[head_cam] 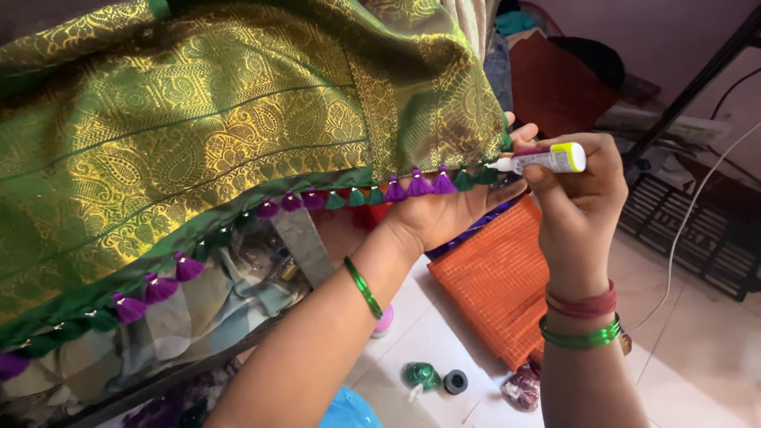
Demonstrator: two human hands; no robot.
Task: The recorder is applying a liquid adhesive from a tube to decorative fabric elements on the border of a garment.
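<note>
So the right hand [583,198] is wrapped tight around a small white tube [547,160] with a yellow-green cap end, its tip touching the tassel edge [420,185]. Left hand [452,210] sits under the green-gold cloth [198,135], fingers mostly hidden, so can't tell its grip. Down on the floor: an orange mesh bag [495,277], partly covered, and a green thread spool [422,375].

You see a green-and-gold paisley brocade sari [198,135] edged with purple and green tassels [418,185], a white yellow-capped glue tube [547,159], and an orange checked cloth [499,277].
</note>
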